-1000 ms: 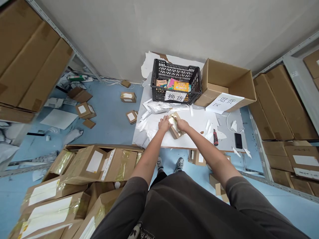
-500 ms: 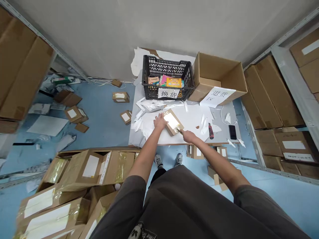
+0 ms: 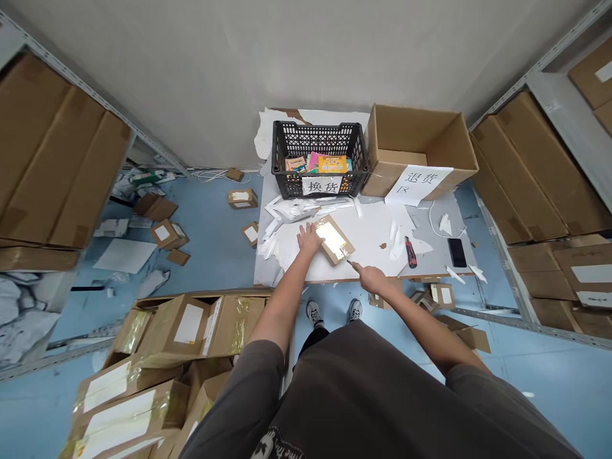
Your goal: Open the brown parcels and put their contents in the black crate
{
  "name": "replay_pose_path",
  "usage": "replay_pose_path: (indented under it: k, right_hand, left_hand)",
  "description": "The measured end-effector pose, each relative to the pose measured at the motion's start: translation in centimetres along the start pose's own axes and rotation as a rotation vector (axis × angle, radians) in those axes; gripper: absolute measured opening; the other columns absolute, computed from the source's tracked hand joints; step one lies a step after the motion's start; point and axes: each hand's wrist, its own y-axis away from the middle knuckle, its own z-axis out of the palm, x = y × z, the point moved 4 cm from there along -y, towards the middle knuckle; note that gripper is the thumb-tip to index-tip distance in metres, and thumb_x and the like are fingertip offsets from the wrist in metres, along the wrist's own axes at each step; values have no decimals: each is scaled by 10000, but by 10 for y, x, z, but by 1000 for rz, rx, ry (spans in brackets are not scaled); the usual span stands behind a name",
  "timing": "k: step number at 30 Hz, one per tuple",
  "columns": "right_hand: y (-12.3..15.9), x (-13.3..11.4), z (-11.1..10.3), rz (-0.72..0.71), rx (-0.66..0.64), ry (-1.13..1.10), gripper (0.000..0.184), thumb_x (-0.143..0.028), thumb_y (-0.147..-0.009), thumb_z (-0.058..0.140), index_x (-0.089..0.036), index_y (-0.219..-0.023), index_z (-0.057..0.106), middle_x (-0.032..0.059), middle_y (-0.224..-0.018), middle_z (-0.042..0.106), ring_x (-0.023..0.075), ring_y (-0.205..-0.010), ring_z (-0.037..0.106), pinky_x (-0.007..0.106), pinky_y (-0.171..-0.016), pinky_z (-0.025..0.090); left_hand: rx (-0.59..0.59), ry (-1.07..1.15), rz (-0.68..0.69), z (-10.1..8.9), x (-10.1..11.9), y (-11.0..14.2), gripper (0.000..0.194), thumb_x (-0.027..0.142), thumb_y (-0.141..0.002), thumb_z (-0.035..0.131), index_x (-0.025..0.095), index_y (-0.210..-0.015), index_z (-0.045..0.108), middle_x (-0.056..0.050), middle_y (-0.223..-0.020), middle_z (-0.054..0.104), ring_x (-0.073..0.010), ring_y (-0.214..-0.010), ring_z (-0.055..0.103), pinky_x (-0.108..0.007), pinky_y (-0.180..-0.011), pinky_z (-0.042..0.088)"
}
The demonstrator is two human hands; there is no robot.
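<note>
A flat kraft-brown parcel (image 3: 333,239) lies tilted on the white tabletop (image 3: 373,233), with a white label under shiny tape. My left hand (image 3: 310,239) rests flat on the table, fingers apart, against the parcel's left edge. My right hand (image 3: 370,278) sits at the table's front edge, just off the parcel's lower right corner. It is shut on a thin metal blade (image 3: 352,262) whose tip points at the parcel; the blade's handle is hidden in my fingers.
A black plastic crate (image 3: 320,140) of colourful books and an open cardboard box (image 3: 418,150) stand behind, each with a paper sign. White scraps, a phone (image 3: 457,252) and a red-black tool (image 3: 410,252) lie on the table. Cartons fill the shelves and floor.
My right hand has drawn back from the parcel's corner toward the table's front edge, and the blade has come away from the parcel. My left hand and the parcel have stayed nearly still.
</note>
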Motion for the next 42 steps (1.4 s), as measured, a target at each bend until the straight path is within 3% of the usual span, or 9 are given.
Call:
replay_pose_path:
  k: [3, 7, 14, 20, 24, 28, 34, 39, 42]
  right_hand:
    - [6, 28, -6, 30, 148, -139, 643, -207, -1020, 457, -241, -1656, 373, 149, -1112, 770, 295, -1003, 733, 338, -823, 488]
    - [-9, 67, -9, 86, 328, -513, 609, -295, -1003, 467, -200, -1599, 386, 70, -907, 751, 252, -784, 706, 321, -735, 492]
    - [-64, 84, 7, -82, 487, -1475, 470, -711, -922, 531, -271, -1076, 472, -60, -727, 615, 143, -506, 569, 260, -514, 459]
    - [-93, 91, 16, -151, 429, -1746, 542, -707, -821, 695, -284, -1031, 428, -53, -834, 669, 134, -583, 647, 257, -554, 525]
    - [-103, 97, 17, -108, 263, -1672, 464, -612, -852, 703, -285, -1024, 421, -61, -796, 668, 146, -558, 640, 288, -565, 553]
    - [-106, 101, 11, -42, 151, -1265, 324, -587, -1017, 531, -265, -1002, 508, -62, -649, 594, 148, -472, 553, 260, -510, 458]
    - [-110, 97, 2, -74, 171, -433, 407, -508, -1112, 463, -203, -956, 682, 131, -1023, 768, 248, -975, 709, 275, -724, 438]
    - [-114, 94, 3, -97, 132, -288, 503, -524, -1141, 360, -183, -1116, 730, 167, -1146, 771, 276, -1072, 704, 294, -802, 449]
    - [-113, 96, 1, -115, 91, -354, 495, -531, -1131, 387, -180, -1048, 726, 155, -1039, 776, 258, -924, 720, 291, -746, 460]
  left_hand:
    - [54, -75, 318, -3, 19, 12, 651, 336, -978, 616, 238, -1607, 478, -138, -1732, 354, -371, -1631, 221, -544, -1271, 318]
    - [-120, -178, 797, 7, 42, 39, 735, 213, -838, 720, 289, -1548, 546, -109, -1693, 418, -337, -1615, 281, -518, -1280, 309]
    - [-186, -260, 675, 17, 58, 43, 870, 300, -768, 860, 306, -1559, 496, -132, -1740, 339, -379, -1618, 264, -604, -1243, 311]
    - [-99, -257, 427, 20, 80, 50, 771, 399, -772, 889, 331, -1466, 562, -139, -1670, 422, -405, -1557, 331, -605, -1173, 351]
    - [-44, -276, 319, 19, 93, 60, 727, 463, -753, 898, 280, -1399, 616, -168, -1574, 493, -410, -1433, 445, -573, -1137, 375]
    - [-10, -244, 270, 21, 99, 61, 787, 433, -738, 897, 247, -1434, 578, -171, -1639, 450, -408, -1443, 446, -541, -1175, 354]
    - [11, -144, 252, 34, 93, 59, 696, 351, -784, 836, 207, -1407, 565, -176, -1711, 391, -407, -1547, 371, -512, -1203, 358]
    - [34, -123, 257, 38, 90, 61, 672, 331, -788, 837, 202, -1391, 570, -176, -1697, 421, -401, -1554, 374, -521, -1207, 356]
    - [30, -123, 258, 38, 90, 59, 682, 341, -775, 860, 209, -1380, 576, -173, -1688, 437, -406, -1553, 375, -528, -1194, 369]
